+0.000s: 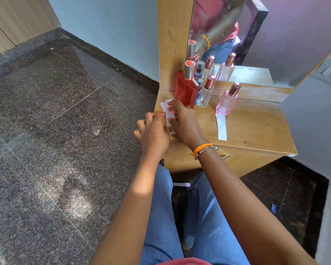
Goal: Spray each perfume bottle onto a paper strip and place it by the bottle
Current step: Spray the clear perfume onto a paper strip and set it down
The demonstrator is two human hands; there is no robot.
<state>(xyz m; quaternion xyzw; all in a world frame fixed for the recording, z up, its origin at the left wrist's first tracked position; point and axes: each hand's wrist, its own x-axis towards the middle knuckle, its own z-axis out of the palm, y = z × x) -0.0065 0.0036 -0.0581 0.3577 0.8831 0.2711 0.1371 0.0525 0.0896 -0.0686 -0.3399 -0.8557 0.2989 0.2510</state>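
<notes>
Wooden shelf (256, 129): both hands' fingers (171, 108) pinch paper strips (168, 113), count unclear, partly hidden.

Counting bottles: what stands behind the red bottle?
Behind the red bottle a small blue bottle peeks out, beside a clear bottle. Its lower body is hidden, so anything further behind cannot be seen.

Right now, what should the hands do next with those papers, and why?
Probably peel one strip off the stack that both hands are pinching, left hand and right hand. The pink bottle already has a strip lying in front of it, but the red bottle has none yet.
</notes>
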